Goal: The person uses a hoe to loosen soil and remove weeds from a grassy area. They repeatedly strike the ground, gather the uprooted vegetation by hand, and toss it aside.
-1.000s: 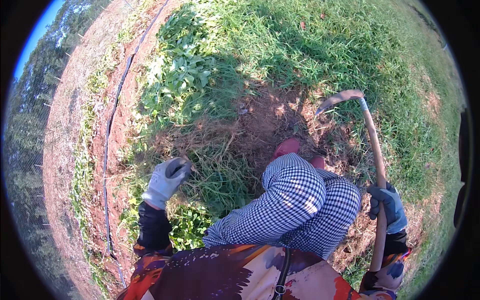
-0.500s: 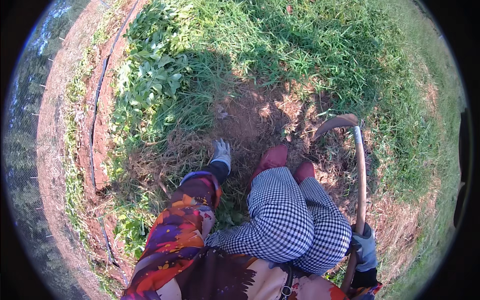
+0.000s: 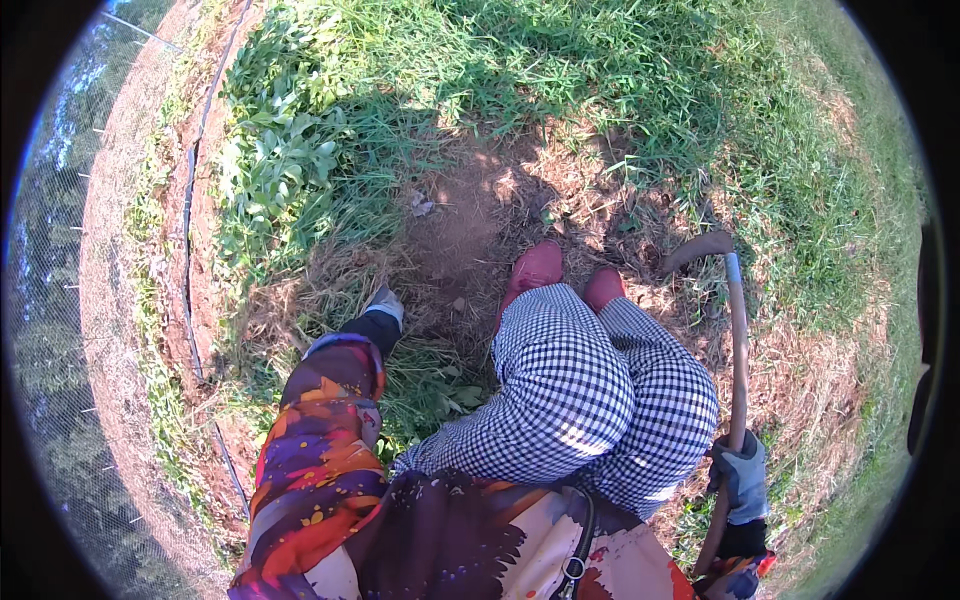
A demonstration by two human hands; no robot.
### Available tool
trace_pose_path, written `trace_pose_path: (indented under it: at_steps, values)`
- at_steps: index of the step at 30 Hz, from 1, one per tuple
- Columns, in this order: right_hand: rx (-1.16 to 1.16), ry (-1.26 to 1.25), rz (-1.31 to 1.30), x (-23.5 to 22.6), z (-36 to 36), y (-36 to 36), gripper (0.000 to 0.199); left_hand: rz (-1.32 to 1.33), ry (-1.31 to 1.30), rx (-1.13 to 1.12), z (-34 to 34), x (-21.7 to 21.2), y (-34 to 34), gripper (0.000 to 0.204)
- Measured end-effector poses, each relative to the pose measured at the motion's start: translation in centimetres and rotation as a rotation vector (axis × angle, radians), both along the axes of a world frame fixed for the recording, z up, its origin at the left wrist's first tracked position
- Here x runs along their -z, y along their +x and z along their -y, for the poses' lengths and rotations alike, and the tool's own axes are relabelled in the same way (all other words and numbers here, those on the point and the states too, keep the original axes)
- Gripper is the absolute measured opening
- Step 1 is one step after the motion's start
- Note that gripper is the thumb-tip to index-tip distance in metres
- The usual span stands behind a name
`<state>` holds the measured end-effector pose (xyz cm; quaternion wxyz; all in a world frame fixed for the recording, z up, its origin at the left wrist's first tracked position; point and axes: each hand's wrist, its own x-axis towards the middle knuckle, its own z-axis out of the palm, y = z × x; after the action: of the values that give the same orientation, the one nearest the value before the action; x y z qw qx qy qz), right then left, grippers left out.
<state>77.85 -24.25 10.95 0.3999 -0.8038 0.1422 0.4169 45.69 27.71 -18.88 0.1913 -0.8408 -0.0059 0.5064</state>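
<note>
Grass surrounds gloved hands (right apparently gripping hoe).

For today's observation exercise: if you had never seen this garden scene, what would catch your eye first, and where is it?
The checked black-and-white trousers fill the centre, above two red shoes on bare reddish soil. At the right, the gloved right hand grips a long-handled hoe, its blade resting on dry cut grass. At the left, the gloved left hand, on a bright patterned sleeve, reaches down into the weeds.
</note>
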Motion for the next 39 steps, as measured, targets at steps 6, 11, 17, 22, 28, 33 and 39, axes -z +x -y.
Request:
trace_pose_path:
  at_steps: [6, 11, 17, 22, 28, 33, 39]
  values:
    - [-0.018, 0.004, 0.032, 0.5, 1.0, -1.3, 0.014, -0.012, 0.162, 0.228, -2.2, -6.1, -6.2, 0.027]
    - [0.012, 0.072, 0.003, 1.0, 5.9, -1.6, 0.015, -0.048, 0.221, -0.368, -3.5, -14.4, -14.2, 0.042]
    - [0.017, 0.121, 0.031, 4.6, 7.6, -1.9, 0.015, 0.15, 0.106, -0.495, -1.5, -18.3, -14.4, 0.063]
    - [0.009, 0.046, 0.022, 4.3, 8.0, -2.3, 0.016, 0.213, 0.063, -0.446, 3.1, -19.7, -9.2, 0.074]
    - [0.038, -0.023, 0.053, 4.1, 7.7, -3.1, 0.011, 0.276, -0.226, -0.241, 8.1, -20.5, -7.3, 0.08]
    - [0.047, 0.235, 0.245, 3.8, 6.9, -1.8, 0.012, -0.22, -0.21, -0.531, 7.6, -18.4, -4.3, 0.073]
    - [-0.137, 0.17, 0.33, 8.3, 4.5, 2.7, 0.015, -0.192, -0.57, -0.99, 1.7, -16.1, 1.5, 0.058]
